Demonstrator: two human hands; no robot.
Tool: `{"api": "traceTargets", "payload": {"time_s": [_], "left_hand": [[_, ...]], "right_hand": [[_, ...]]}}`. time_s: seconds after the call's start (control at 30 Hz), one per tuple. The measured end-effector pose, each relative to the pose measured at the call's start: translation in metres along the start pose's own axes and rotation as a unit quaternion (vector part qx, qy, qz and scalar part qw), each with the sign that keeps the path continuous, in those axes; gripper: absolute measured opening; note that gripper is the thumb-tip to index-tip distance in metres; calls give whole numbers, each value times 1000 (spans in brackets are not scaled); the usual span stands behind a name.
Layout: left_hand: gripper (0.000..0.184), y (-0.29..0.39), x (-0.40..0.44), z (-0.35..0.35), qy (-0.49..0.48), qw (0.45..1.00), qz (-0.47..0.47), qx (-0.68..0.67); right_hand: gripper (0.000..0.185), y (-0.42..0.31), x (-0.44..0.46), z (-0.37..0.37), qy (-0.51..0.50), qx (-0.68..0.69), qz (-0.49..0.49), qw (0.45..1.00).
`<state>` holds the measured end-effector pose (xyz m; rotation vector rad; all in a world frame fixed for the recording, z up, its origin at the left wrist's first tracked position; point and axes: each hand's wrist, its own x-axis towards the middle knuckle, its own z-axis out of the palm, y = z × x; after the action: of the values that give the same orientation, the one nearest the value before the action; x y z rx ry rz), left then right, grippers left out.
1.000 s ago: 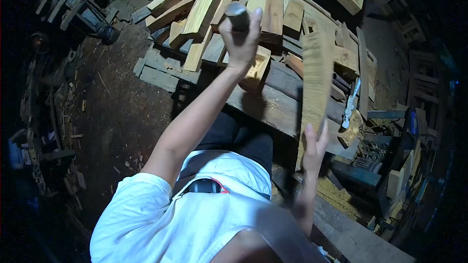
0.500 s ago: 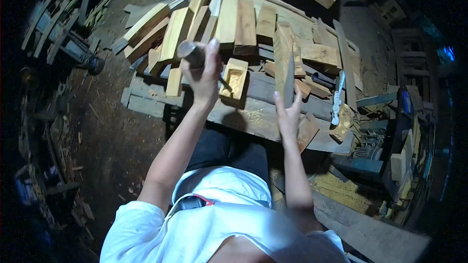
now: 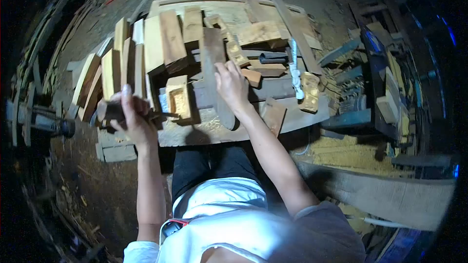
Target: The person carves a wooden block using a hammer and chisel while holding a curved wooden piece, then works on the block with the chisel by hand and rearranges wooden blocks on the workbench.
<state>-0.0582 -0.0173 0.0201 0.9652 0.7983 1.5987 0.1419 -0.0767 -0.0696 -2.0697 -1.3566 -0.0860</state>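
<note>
My left hand [image 3: 132, 114] is closed round the dark, thick handle of a tool [image 3: 111, 110]. The tool's thin shaft points right, its tip by a small hollowed wooden block [image 3: 179, 98] with a light, rough inside. Centre of the bench, my right hand [image 3: 231, 85] grips the right edge of a long, flat brown board [image 3: 212, 53] with a rounded near end. The board lies over the bench, near end towards me. Just right of my right hand is a short reddish wood piece [image 3: 252, 77].
Wooden blocks [image 3: 172, 36] stand in a row along the bench [image 3: 195, 134]. To the right are a dark tube [image 3: 273, 58], a pale blue-white tool [image 3: 295, 75], a carved piece [image 3: 309, 92] and a thin wood piece [image 3: 274, 116]. Machinery [image 3: 348, 119] stands beyond the bench's right end.
The view has swung right. The board in my right hand was raised and has come down over the bench, with that hand now across its edge. My left hand has lowered, still holding the tool.
</note>
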Motion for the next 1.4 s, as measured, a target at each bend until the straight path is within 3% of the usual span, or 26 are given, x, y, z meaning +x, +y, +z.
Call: {"api": "traceTargets", "payload": {"time_s": [0.17, 0.3, 0.33, 0.37, 0.47, 0.53, 0.63, 0.93, 1.07, 1.13, 1.17, 1.23, 1.27, 1.4], "left_hand": [[20, 12, 2, -15, -29, 999, -32, 11], [24, 22, 1, -20, -36, 999, -8, 17], [23, 22, 0, -23, -41, 999, -11, 18], [23, 21, -2, -25, -48, 999, -15, 18], [22, 18, -8, -23, -54, 997, -18, 59], [22, 15, -13, -23, -55, 997, -28, 55], [18, 13, -19, -21, -57, 997, -19, 57], [24, 16, -20, -25, -63, 992, -2, 113], [23, 8, -17, -33, -93, 987, 1, 131], [24, 12, -21, -25, -100, 988, -11, 115], [24, 14, -21, -26, -108, 987, -23, 117], [25, 9, -19, -34, -111, 987, -20, 112], [25, 8, -19, -37, -113, 987, -30, 108], [25, 11, -20, -36, -102, 987, -40, 115]], "right_hand": [[33, 21, -19, -40, 57, 85, 30, 994], [58, 87, -70, -85, 217, -122, 171, 953], [65, 102, -85, -97, 229, -103, 222, 942], [69, 123, -99, -104, 209, -165, 255, 929], [75, 158, -125, -111, 218, -159, 296, 916], [81, 170, -133, -106, 159, -127, 358, 911], [83, 174, -131, -90, 193, -120, 374, 899], [78, 176, -142, -91, 228, -99, 310, 918], [73, 146, -123, -106, 237, -67, 344, 906], [67, 129, -104, -112, 272, -111, 237, 926], [67, 126, -94, -110, 271, -109, 232, 928], [62, 118, -68, -105, 219, -109, 129, 961], [61, 111, -55, -103, 177, -76, 120, 974], [65, 114, 1, -76, 67, -160, 52, 983]]}}
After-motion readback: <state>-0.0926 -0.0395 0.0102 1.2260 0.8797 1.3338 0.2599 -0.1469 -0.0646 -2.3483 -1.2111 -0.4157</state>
